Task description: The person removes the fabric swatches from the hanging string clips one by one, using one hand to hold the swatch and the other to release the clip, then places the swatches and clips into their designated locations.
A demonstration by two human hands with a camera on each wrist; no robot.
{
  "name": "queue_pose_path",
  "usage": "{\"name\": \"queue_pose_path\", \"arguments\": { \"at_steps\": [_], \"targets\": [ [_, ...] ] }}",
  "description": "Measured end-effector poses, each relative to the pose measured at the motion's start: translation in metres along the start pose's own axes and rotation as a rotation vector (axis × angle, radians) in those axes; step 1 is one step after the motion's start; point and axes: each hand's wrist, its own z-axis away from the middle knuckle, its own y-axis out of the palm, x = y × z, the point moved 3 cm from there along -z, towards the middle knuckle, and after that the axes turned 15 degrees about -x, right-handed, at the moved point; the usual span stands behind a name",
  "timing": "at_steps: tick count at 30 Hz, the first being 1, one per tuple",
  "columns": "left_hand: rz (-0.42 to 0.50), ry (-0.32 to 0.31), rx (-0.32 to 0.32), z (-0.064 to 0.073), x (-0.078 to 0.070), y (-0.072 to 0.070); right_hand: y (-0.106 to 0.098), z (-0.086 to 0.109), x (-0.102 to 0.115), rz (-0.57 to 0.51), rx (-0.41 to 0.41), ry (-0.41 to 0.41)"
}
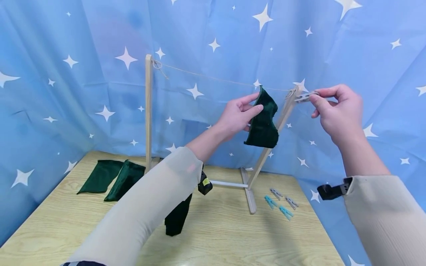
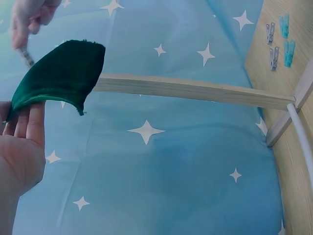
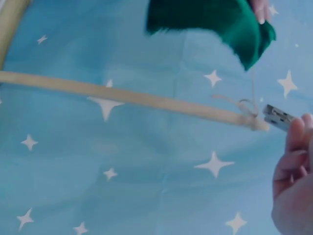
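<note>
My left hand [image 1: 237,114] pinches a dark green velvety cloth [image 1: 264,122] by its left edge, thumb in front and fingers behind. The cloth's top corner is at the thin string [image 1: 206,77] near its right end, and the rest hangs down in front of the right post [image 1: 283,118]. My right hand [image 1: 342,111] pinches a grey clothespin [image 1: 304,97] between thumb and forefinger, its tip pointing left beside the post's top. In the right wrist view the clothespin [image 3: 278,117] shows close to the string's knot [image 3: 249,107].
Two green cloths [image 1: 101,176] [image 1: 124,180] lie at the table's left, and another dark cloth [image 1: 178,218] lies partly behind my left forearm. Grey and blue clothespins [image 1: 279,203] rest on the table [image 1: 233,236] at right. A left post [image 1: 148,111] holds the string's other end.
</note>
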Motion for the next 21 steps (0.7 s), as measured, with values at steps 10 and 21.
{"name": "queue_pose_path", "arguments": {
  "at_steps": [10,21],
  "targets": [
    [0.031,-0.053,0.037,0.021,0.009,-0.019,-0.019,0.050,-0.071,0.050,0.118,0.085],
    [-0.035,-0.150,0.052,0.054,0.035,-0.040,-0.032,0.118,-0.172,0.070,0.180,0.278]
  ]
}}
